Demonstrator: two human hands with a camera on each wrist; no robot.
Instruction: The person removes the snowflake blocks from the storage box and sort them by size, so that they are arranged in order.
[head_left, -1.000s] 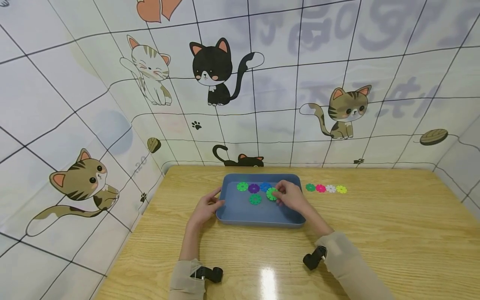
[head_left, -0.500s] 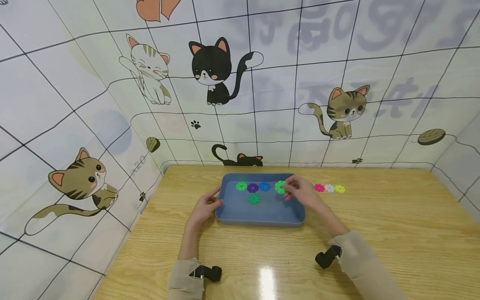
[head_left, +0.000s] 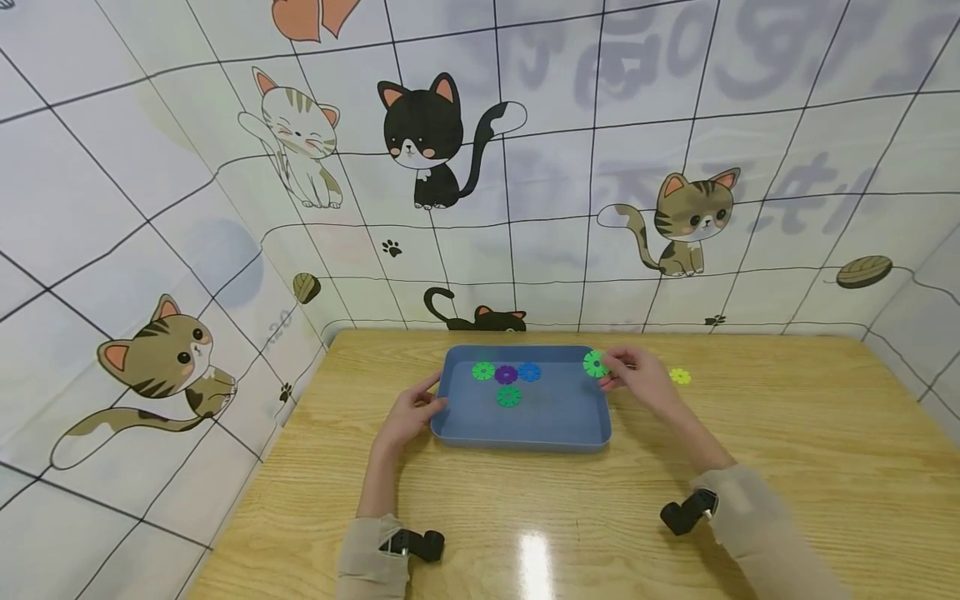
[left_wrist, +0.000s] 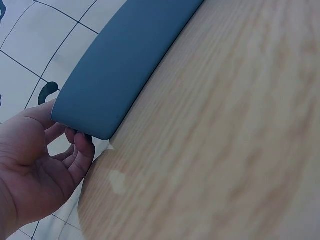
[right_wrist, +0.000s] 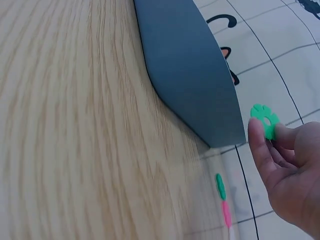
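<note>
My left hand (head_left: 408, 415) grips the left wall of a blue-grey tray (head_left: 558, 421), its thumb at the rim and its fingers curled against the outside. My right hand (head_left: 643, 382) pinches a bright green snowflake disc (head_left: 595, 364) between thumb and fingers, raised above the tray's right rim. Inside the tray lie a light green disc (head_left: 482, 372), a purple disc (head_left: 506, 375) and a blue disc (head_left: 529, 372) in a row, with a darker green disc (head_left: 509, 397) below them.
Right of the tray, a row of discs lies on the wooden table (head_left: 525, 508). A yellow disc (head_left: 680, 377) ends it; the right hand hides others in the head view. The right wrist view shows a green disc (right_wrist: 220, 186) and a pink disc (right_wrist: 226, 213) there. A cat-printed wall covering (head_left: 555, 275) stands behind.
My right hand has carried the bright green disc from over the tray's middle rightward to its right rim, now covering part of the outside row. The left hand and tray have stayed put.
</note>
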